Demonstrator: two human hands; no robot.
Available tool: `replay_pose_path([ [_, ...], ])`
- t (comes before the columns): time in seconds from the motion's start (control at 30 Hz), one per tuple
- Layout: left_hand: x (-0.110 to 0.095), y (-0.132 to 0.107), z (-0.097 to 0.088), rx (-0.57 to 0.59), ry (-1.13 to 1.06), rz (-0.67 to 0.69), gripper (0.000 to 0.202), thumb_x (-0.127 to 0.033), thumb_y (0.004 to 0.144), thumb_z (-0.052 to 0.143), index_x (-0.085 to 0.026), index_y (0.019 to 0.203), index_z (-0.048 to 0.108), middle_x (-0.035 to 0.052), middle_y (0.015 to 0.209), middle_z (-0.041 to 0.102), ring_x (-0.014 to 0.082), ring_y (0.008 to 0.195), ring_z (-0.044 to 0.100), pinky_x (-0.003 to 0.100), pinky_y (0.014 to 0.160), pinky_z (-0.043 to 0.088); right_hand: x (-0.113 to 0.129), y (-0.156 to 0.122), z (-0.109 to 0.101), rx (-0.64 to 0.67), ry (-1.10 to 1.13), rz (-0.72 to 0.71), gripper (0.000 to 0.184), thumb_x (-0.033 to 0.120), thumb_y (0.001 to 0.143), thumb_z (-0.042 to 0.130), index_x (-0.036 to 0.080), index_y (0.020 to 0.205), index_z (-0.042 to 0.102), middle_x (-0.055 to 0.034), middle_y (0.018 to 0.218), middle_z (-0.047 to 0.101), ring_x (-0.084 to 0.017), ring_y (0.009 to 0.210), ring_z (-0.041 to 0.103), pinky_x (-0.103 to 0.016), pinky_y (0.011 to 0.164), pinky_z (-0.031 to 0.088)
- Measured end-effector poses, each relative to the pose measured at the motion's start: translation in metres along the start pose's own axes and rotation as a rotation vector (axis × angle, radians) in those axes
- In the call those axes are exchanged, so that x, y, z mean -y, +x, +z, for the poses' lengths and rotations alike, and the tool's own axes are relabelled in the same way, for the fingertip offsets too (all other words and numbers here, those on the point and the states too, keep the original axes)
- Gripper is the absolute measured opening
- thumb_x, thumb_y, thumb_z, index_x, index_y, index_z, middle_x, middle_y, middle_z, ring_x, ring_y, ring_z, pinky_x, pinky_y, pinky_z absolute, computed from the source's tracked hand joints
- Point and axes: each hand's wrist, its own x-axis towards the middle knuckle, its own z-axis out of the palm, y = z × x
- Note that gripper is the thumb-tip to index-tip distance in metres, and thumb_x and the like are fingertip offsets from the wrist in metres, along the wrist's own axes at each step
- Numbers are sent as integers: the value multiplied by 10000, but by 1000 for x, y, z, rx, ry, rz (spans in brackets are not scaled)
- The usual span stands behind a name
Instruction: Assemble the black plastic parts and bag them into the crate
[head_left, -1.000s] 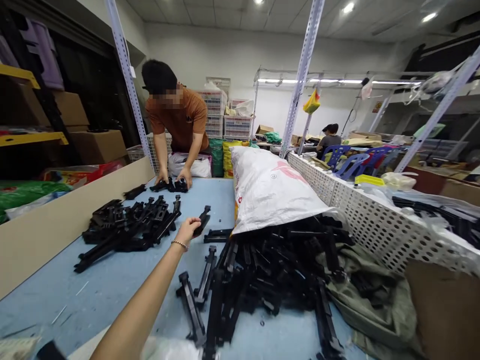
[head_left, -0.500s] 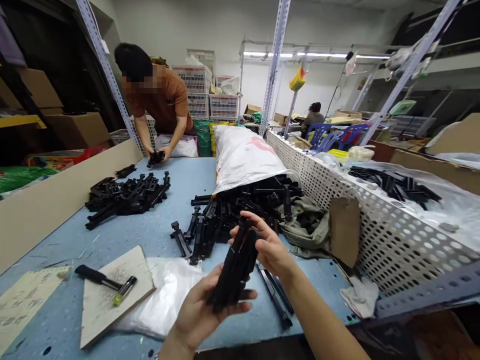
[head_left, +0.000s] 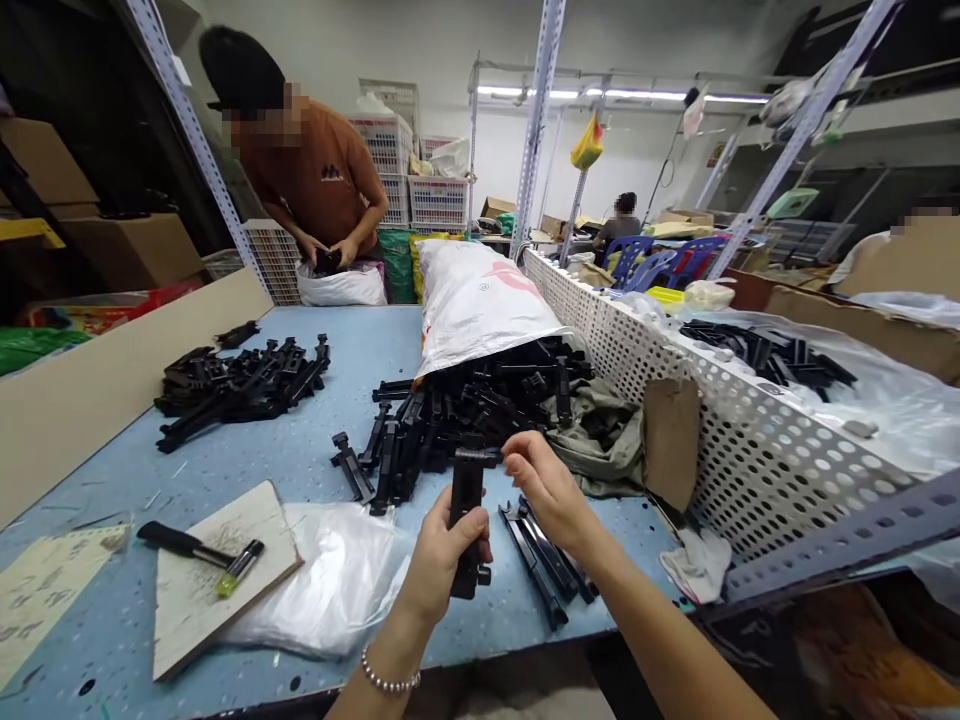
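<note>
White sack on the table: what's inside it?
Black plastic parts spill from the open mouth of the white sack onto the blue table. Its opaque cloth hides whatever lies further in.

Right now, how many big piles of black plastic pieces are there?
3. The left pile lies on the table; the middle pile spills from the white sack; the right pile sits behind the holey wall. More may hide inside the sack.

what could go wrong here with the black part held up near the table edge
1. The left hand grips the black part upright by its lower half; it might slip and drop past the table edge.
2. Loose black parts lie close to that edge below the right hand; a forearm sweep could knock them off.
</note>
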Motion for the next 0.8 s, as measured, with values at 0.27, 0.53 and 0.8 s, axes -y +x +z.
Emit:
replay_pose_path([
  [0.27,-5,13,-11,-23,201,46,445,-458,752,682,-187,1075,538,-47,675,537,101,533,543,210,487,455,-3,19,21,153,430,253,399,569,881,459,207,714,473,41,629,417,-111,559,383,-247,526,327],
  [0.53,0,31,-25,-241,-287,-21,525,-525,690,720,-144,1034,609,-12,744,583,86,614,545,207,579,451,-15,-24,47,311,-108,-60,310,489,939,403,221,872,542,-45,874,554,-195,833,471,-351,760,388],
  [0.8,16,20,-29,-313,191,137,417,-513,810,605,-196,1077,565,1,827,566,130,722,524,242,690,433,-26,-46,66,326,379,342,365,539,881,492,218,711,451,23,692,443,-140,667,410,-279,621,353],
])
